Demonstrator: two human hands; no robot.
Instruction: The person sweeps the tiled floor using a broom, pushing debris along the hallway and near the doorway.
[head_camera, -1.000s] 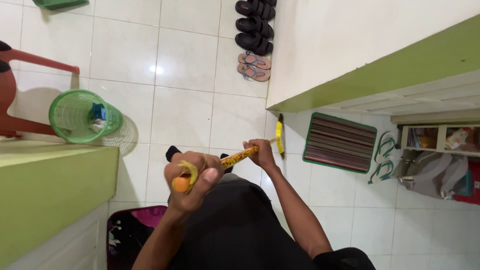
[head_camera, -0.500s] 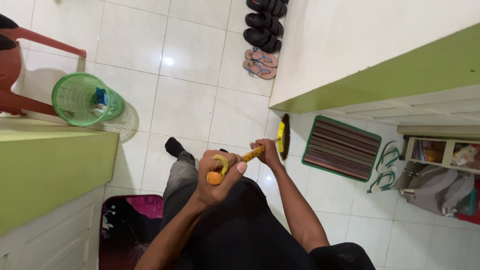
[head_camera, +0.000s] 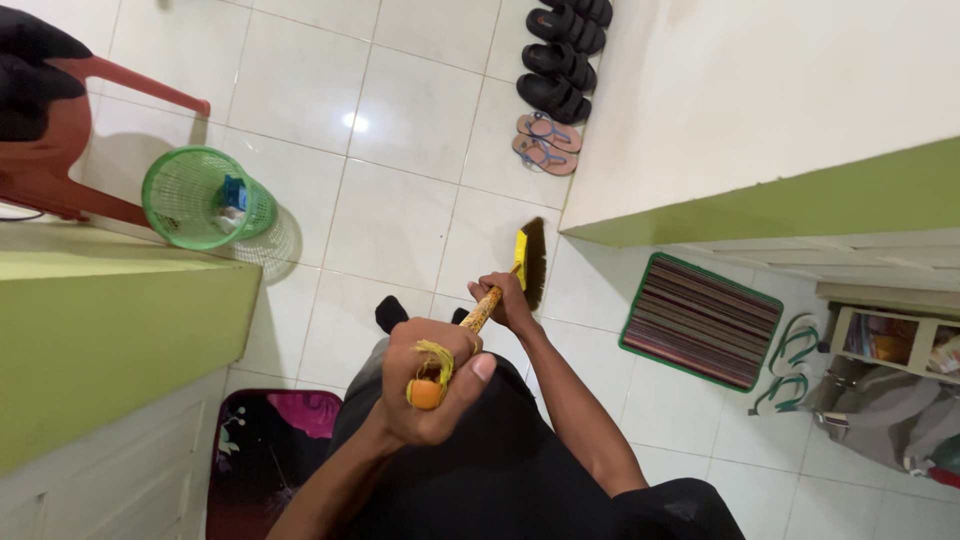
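A person stands on a white tile floor and holds a broom with both hands. The broom is long and thin. Its stick is yellow with dark spots. The long line of the broom runs from the person's body, low in the picture, up and to the right, out to the floor in front.

The orange end of the stick is closest to the camera. The left hand holds it there. The fingers are curled tight around the stick, and the thumb lies across the top. A small yellow string loop hangs by the orange end.

The right hand holds the stick farther along, nearer the brush. Its fingers are wrapped around the stick too, pressed together.

The brush end points away from the person. It has a yellow piece and dark bristles. It is down at the floor, just beside the corner of a white wall with a green stripe.

The person's feet in black socks show under the stick.

A green basket stands on the floor to the left, near a red chair. Black sandals and pink flip-flops sit in a row by the wall at the top. A striped mat lies to the right of the broom, and green flip-flops lie next to it. A dark mat with pink on it lies at the bottom left.
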